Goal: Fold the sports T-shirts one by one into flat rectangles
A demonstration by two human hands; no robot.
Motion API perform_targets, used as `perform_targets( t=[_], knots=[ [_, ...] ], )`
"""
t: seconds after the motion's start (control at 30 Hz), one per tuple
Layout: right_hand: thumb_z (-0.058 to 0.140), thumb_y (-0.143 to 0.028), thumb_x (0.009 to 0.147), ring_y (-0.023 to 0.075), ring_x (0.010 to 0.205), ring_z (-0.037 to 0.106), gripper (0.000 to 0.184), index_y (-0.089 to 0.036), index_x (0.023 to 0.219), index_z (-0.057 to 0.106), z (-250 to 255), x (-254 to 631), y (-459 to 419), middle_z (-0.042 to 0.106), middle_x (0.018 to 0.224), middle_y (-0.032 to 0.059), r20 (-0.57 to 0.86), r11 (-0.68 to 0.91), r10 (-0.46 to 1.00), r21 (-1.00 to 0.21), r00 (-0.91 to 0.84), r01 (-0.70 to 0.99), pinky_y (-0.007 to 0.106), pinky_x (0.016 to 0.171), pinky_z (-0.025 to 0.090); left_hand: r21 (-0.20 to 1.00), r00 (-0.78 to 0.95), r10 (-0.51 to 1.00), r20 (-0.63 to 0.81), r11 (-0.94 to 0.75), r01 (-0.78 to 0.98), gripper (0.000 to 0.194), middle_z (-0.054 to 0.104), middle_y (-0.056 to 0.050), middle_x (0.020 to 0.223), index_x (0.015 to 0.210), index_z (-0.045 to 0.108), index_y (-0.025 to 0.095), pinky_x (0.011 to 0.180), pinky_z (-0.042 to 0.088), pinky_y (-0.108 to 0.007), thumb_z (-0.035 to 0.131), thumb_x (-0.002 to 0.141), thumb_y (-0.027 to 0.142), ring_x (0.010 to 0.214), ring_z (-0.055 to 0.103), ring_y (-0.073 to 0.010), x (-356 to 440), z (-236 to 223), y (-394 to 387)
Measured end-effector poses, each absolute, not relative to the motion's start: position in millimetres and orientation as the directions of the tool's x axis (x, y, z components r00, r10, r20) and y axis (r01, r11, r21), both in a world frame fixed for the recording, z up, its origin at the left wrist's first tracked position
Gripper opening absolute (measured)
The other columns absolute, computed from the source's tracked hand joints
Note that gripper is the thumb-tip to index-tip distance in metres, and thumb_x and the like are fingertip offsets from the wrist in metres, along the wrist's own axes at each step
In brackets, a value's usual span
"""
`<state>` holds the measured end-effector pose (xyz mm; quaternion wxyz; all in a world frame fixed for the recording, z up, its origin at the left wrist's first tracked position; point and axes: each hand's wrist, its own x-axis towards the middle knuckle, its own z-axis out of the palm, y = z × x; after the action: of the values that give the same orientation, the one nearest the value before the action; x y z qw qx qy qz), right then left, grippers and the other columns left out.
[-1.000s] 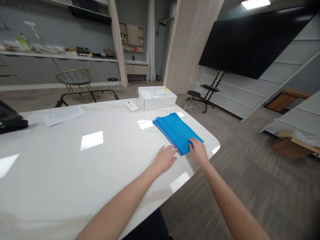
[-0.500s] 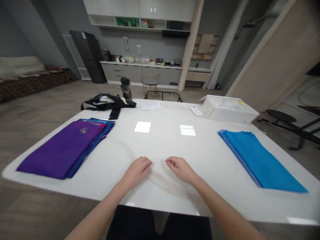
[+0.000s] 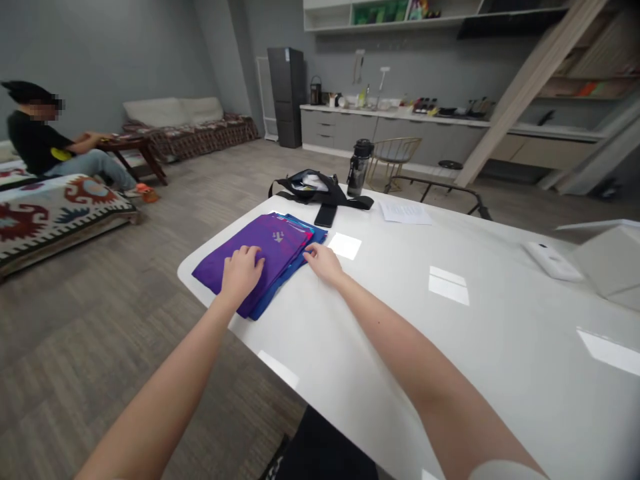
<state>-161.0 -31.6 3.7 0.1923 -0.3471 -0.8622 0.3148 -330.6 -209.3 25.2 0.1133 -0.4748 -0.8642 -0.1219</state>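
Observation:
A stack of folded clothes lies on the left end of the white table (image 3: 320, 347). On top is a folded purple garment (image 3: 260, 233) with a small pale logo; dark blue cloth (image 3: 273, 293) shows beneath it, along with pink and light blue edges. My left hand (image 3: 243, 270) rests on the purple garment, palm down, fingers slightly bent and apart. At the stack's right edge, my right hand (image 3: 324, 262) has its fingers drawn together on the purple garment's border. How many layers lie between those fingertips is hidden.
Behind the stack are a phone (image 3: 325, 215), a black bag (image 3: 310, 187) and a dark bottle (image 3: 359, 167). Paper (image 3: 405, 213) lies farther right, then a white device (image 3: 551, 260) and a white box (image 3: 613, 263). A person (image 3: 40, 133) sits at far left.
My view has swung left. Both hands have moved from the table's middle to the purple garment. The blue folded cloth at the right is out of view.

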Motion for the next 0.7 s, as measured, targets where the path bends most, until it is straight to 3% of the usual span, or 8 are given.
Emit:
perform_targets(
  t=[0.13, 0.23, 0.33, 0.5, 0.7],
  knots=[
    [0.058, -0.043, 0.099, 0.0257, 0.107, 0.062, 0.034, -0.022, 0.125, 0.063, 1.0, -219.0, -16.4, 0.062, 0.124, 0.0123, 0.131, 0.56, 0.768, -0.612, -0.627, 0.559, 0.039, 0.093, 0.048, 0.044, -0.626, 0.741, 0.241, 0.636, 0.77, 0.028, 0.063, -0.015, 0.119, 0.116, 0.061, 0.018, 0.089, 0.046, -0.044, 0.043, 0.1, 0.032, 0.111, 0.058, -0.0332, -357.8, 17.8, -206.4],
    [0.054, -0.038, 0.101, 0.0291, 0.113, 0.058, 0.024, -0.022, 0.116, 0.064, -4.7, -238.5, -17.9, 0.06, 0.123, 0.013, 0.132, 0.619, 0.74, -0.516, -0.66, 0.591, 0.045, 0.096, 0.046, 0.061, -0.63, 0.745, 0.221, 0.634, 0.771, 0.025, 0.063, -0.014, 0.114, 0.106, 0.062, 0.019, 0.09, 0.044, -0.044, 0.039, 0.102, 0.029, 0.109, 0.058, -0.032, -362.9, 12.1, -204.7],
    [0.048, -0.033, 0.104, 0.03, 0.112, 0.056, 0.02, -0.021, 0.104, 0.064, -5.9, -238.2, -23.7, 0.061, 0.117, 0.0124, 0.17, 0.657, 0.722, -0.469, -0.67, 0.59, 0.047, 0.095, 0.044, 0.155, -0.633, 0.73, 0.259, 0.615, 0.773, 0.023, 0.064, -0.011, 0.111, 0.101, 0.061, 0.021, 0.09, 0.043, -0.043, 0.04, 0.102, 0.029, 0.107, 0.058, -0.0295, -359.6, 14.5, -207.5],
    [0.043, -0.033, 0.104, 0.0255, 0.102, 0.058, 0.02, -0.023, 0.099, 0.059, 7.0, -193.5, -33.2, 0.062, 0.109, 0.0094, 0.358, 0.698, 0.692, -0.552, -0.627, 0.456, 0.039, 0.089, 0.045, 0.326, -0.573, 0.698, 0.43, 0.472, 0.819, 0.019, 0.065, -0.007, 0.108, 0.098, 0.059, 0.023, 0.094, 0.041, -0.041, 0.042, 0.103, 0.031, 0.106, 0.058, -0.0256, -331.4, 28.2, -216.2],
    [0.04, -0.037, 0.102, 0.0218, 0.087, 0.058, 0.018, -0.025, 0.091, 0.05, 31.4, -75.7, -49.2, 0.061, 0.095, 0.0054, 0.465, 0.648, 0.731, -0.701, -0.499, 0.297, 0.034, 0.082, 0.047, 0.511, -0.428, 0.755, 0.497, 0.144, 0.847, 0.017, 0.064, -0.005, 0.098, 0.094, 0.055, 0.022, 0.088, 0.043, -0.035, 0.041, 0.103, 0.027, 0.096, 0.059, -0.0213, -240.4, 38.5, -197.6]
  ],
)
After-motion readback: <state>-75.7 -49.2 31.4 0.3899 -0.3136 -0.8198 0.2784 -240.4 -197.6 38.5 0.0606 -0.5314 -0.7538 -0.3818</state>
